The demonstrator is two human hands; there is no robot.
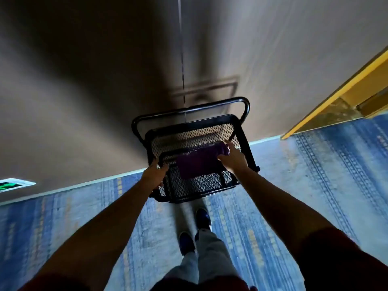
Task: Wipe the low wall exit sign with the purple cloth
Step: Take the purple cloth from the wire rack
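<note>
The purple cloth [199,161] hangs folded over the near rail of a black mesh cart [243,135] that stands against the wall. My right hand [232,157] grips the cloth's right end on that rail. My left hand [155,176] holds the cart's near left corner. The low exit sign [12,184], white-framed with green marks, sits in the wall just above the floor at the far left, well away from both hands.
A brown wall [84,91] fills the upper view, with a thin vertical seam. A yellow door frame [344,91] stands at the right. Blue patterned carpet [315,175] covers the floor. My feet in dark shoes [202,217] are behind the cart.
</note>
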